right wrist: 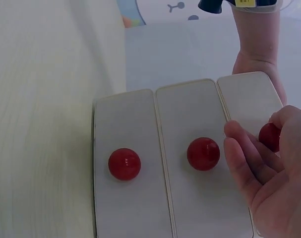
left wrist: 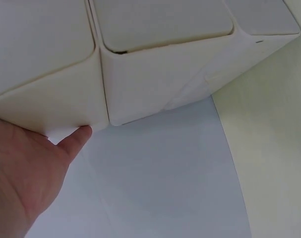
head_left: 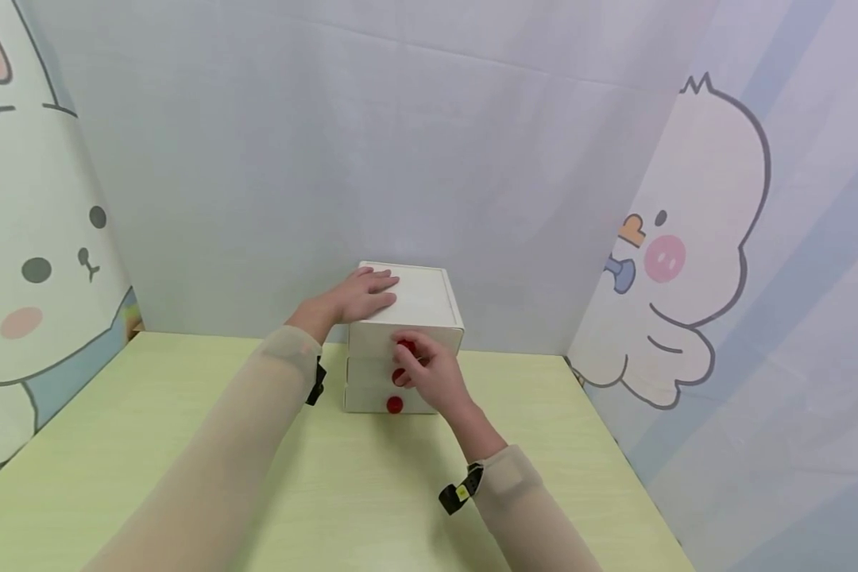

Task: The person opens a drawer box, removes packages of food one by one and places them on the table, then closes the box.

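A white box (head_left: 423,295) with three stacked drawers stands on the table, each drawer with a round red knob. The left hand (head_left: 361,295) rests flat on the box's top, fingers spread; in the left wrist view that hand (left wrist: 29,171) lies along the box's edge. At the top drawer, the right hand (head_left: 432,372) has its thumb and index finger at the top knob (head_left: 406,346). In the right wrist view the right hand (right wrist: 276,171) pinches the top knob (right wrist: 270,137), beside the middle knob (right wrist: 203,153) and the bottom knob (right wrist: 124,164).
The light green table (head_left: 314,492) spreads around the box. Behind it hangs a plain pale curtain (head_left: 372,143), with a printed rabbit (head_left: 28,191) at the left and a printed white bird (head_left: 715,175) at the right.
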A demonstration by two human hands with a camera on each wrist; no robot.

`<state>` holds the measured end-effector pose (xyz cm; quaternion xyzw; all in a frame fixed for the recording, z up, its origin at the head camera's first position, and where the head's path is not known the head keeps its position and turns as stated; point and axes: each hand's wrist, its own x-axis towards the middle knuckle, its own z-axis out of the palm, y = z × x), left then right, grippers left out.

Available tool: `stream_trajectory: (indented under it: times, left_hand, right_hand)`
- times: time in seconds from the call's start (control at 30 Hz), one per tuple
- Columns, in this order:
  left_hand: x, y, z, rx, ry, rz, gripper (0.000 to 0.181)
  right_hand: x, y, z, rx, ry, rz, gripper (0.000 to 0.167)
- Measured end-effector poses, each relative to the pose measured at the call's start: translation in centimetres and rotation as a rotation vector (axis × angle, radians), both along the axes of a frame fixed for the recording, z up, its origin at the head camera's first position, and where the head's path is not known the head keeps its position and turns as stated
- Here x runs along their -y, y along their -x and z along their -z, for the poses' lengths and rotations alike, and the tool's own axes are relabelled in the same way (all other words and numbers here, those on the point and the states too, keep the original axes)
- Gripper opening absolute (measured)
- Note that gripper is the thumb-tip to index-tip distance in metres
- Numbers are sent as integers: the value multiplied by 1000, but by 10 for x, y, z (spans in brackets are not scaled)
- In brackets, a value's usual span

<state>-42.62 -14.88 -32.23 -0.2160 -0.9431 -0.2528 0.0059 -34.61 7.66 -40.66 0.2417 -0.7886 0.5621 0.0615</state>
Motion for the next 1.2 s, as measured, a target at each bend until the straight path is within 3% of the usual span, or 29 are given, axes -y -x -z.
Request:
stream_trajectory:
  times: [0.63,1.2]
  left_hand:
    - [0,2,1,-6,-2,1,65]
    - [1,2,3,4,-22,10,64]
  right_hand:
    - [4,-2,-1,-43,55,9,21]
    - [4,-12,0,-115,1,41,19]
